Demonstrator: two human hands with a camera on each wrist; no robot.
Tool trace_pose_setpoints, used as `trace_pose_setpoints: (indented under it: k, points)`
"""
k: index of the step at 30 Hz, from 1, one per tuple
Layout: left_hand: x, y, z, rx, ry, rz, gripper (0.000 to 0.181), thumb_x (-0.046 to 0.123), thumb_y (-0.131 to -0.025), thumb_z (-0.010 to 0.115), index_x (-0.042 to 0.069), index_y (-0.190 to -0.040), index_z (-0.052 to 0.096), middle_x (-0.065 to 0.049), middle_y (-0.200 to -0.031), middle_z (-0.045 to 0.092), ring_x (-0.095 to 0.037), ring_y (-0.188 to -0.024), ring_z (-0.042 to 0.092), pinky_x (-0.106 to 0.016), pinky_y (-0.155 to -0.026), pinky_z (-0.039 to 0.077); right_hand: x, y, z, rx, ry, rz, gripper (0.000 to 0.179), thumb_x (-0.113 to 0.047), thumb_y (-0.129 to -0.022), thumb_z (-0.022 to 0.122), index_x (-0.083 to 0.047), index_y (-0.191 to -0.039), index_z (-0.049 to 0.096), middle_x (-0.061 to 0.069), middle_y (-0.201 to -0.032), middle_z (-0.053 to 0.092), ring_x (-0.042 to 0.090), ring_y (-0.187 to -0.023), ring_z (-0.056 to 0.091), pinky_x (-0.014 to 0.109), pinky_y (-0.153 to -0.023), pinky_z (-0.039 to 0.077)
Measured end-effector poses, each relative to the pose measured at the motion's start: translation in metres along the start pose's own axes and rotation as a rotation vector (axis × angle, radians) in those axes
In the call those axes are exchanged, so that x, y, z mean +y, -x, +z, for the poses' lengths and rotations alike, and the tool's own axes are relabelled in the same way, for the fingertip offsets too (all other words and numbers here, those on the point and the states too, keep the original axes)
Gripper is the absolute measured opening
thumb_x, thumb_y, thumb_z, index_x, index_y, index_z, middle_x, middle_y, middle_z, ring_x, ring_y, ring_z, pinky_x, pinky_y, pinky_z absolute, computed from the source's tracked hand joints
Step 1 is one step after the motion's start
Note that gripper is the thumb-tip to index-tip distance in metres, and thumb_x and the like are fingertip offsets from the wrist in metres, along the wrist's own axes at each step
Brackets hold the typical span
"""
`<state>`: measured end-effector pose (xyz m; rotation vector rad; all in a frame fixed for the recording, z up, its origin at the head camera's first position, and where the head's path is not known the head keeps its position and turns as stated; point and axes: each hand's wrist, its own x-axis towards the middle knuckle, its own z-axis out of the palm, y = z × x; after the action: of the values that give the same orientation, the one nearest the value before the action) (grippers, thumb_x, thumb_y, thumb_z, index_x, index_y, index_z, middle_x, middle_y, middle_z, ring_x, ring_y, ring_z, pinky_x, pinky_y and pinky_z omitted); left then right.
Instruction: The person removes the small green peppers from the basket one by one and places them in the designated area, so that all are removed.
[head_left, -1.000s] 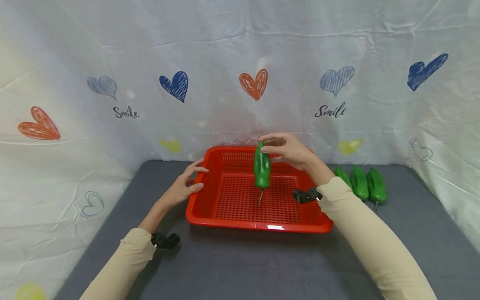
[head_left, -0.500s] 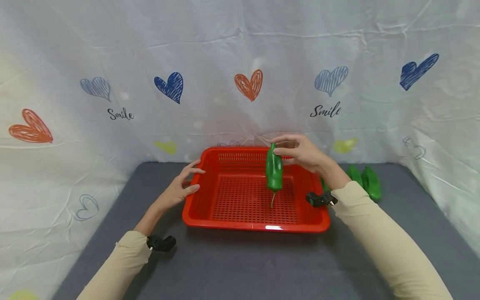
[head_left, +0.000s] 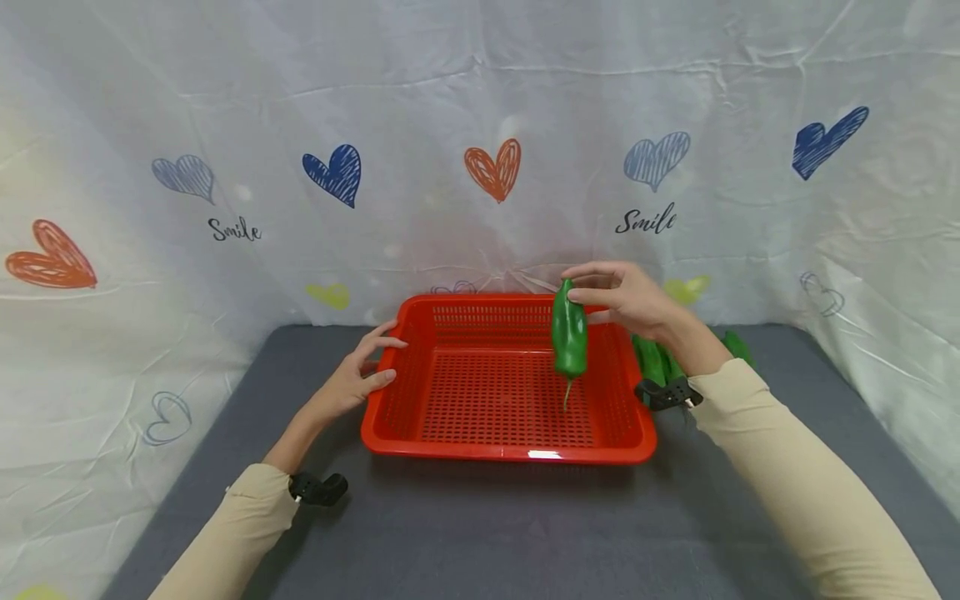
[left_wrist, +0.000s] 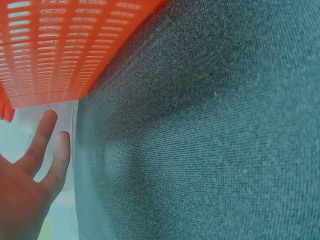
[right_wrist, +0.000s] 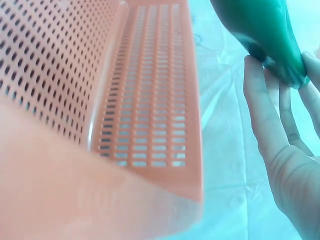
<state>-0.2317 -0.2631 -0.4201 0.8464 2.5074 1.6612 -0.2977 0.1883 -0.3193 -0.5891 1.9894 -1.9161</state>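
Note:
In the head view, my right hand (head_left: 633, 300) pinches a green pepper (head_left: 570, 333) by its tip above the right part of the red basket (head_left: 510, 454). The pepper hangs with its stem downward. The right wrist view shows fingertips against the tip of the same pepper (right_wrist: 265, 35), apart from the basket wall. My left hand (head_left: 356, 375) rests at the basket's left rim with fingers spread. Two of its fingers look straight beside the perforated wall in the left wrist view; the others are out of that view.
More green peppers (head_left: 649, 360) lie on the grey table (head_left: 480, 533) to the right of the basket, partly hidden by my right forearm. A white cloth (head_left: 420, 100) printed with hearts hangs behind the table.
My right hand has moved to the right with the pepper, from above the basket's middle toward its right side. The left hand stays at the rim. The view has shifted slightly.

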Motion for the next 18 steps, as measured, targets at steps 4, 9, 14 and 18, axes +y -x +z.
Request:
trace_pose_setpoints:
  k: [4,9,14,18]
  points:
    - [0.001,0.000,-0.001,0.000,0.019,-0.017,0.043,0.001,-0.100,0.062,0.001,-0.142,0.051,-0.006,-0.166,0.014,-0.049,-0.109,0.060,-0.042,-0.072,0.059,-0.003,0.004,-0.006,0.003,-0.023,-0.004,0.028,-0.003,-0.098,0.068,-0.009,-0.124,0.072,0.014,-0.127,0.060,0.022,-0.095,0.066,0.045,-0.084,0.056]
    - [0.001,0.000,0.000,0.000,0.019,-0.022,0.043,0.001,-0.100,0.062,0.001,-0.142,0.051,-0.006,-0.166,0.015,-0.049,-0.108,0.060,-0.042,-0.072,0.059,-0.003,0.012,-0.015,0.020,-0.025,-0.001,0.028,0.000,-0.098,0.067,-0.009,-0.124,0.072,0.014,-0.129,0.059,0.022,-0.096,0.064,0.045,-0.083,0.055]
    - [0.001,0.000,0.000,0.003,0.007,-0.016,0.044,0.001,-0.099,0.062,0.000,-0.141,0.050,-0.007,-0.166,0.015,-0.048,-0.107,0.060,-0.041,-0.072,0.059,-0.003,0.022,-0.025,0.028,0.004,0.000,0.030,-0.001,-0.099,0.066,-0.010,-0.127,0.070,0.015,-0.141,0.051,0.024,-0.105,0.062,0.045,-0.087,0.054]
    - [0.001,0.000,0.000,0.005,-0.002,-0.014,0.043,0.001,-0.099,0.062,0.001,-0.141,0.051,-0.008,-0.166,0.015,-0.047,-0.106,0.061,-0.041,-0.072,0.059,-0.003,0.031,-0.033,0.023,0.031,-0.003,0.031,-0.002,-0.100,0.064,-0.011,-0.129,0.069,0.014,-0.144,0.049,0.023,-0.104,0.062,0.044,-0.086,0.054]
